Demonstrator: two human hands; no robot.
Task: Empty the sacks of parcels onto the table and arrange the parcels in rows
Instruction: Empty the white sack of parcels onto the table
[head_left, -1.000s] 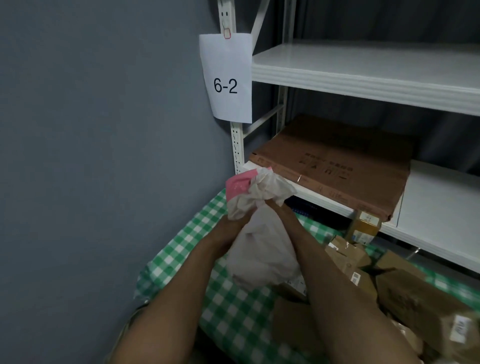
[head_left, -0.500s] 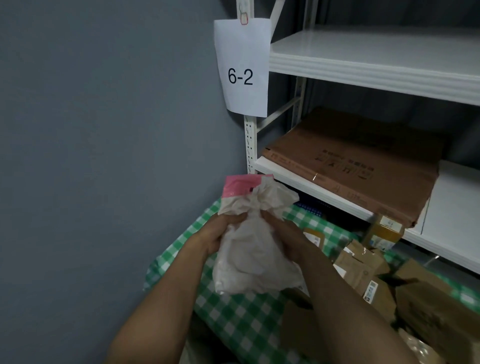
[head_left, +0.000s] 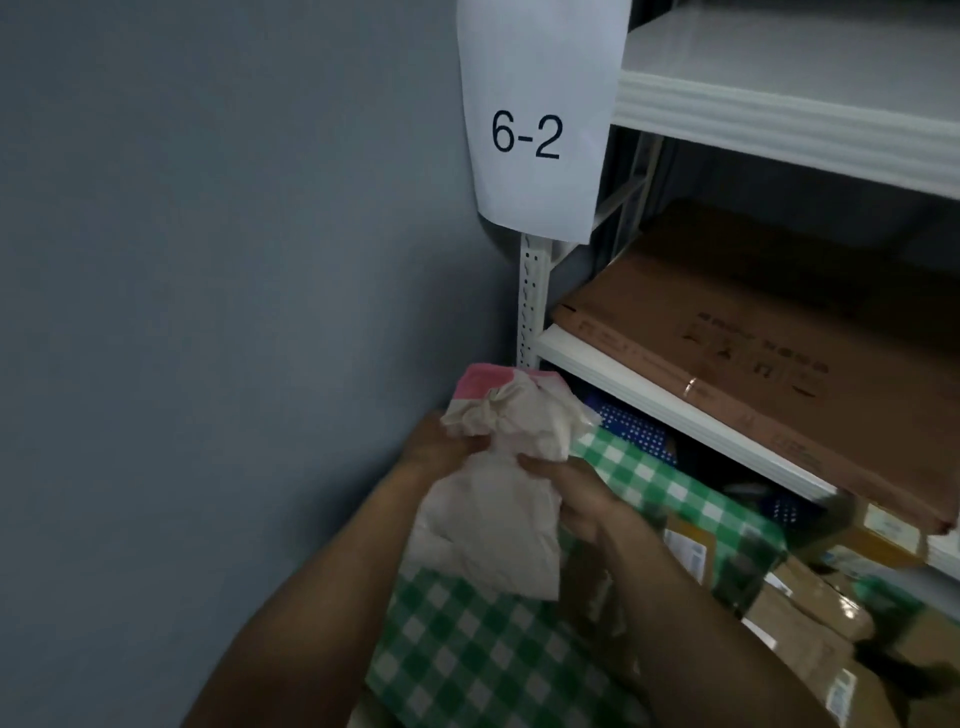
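Sack (head_left: 493, 499): between my two hands, above the near-left part of the table, its bunched top pointing away from me.
My left hand (head_left: 441, 447): on the sack's left side, holding it just under the bunched top.
My right hand (head_left: 576, 499): on the sack's right side, fingers curled round it.
Table (head_left: 467, 665): below my hands, its left edge near the wall.
Parcels (head_left: 810, 603): heaped on the table to the right of my right arm.
Wall (head_left: 208, 260): fills the left.
Shelving (head_left: 779, 104): far right, behind the table.
Paper sign (head_left: 535, 119): hanging on the shelving's left upright, above the sack.
Flat carton (head_left: 779, 353): lying on the lower shelf, above the parcels.
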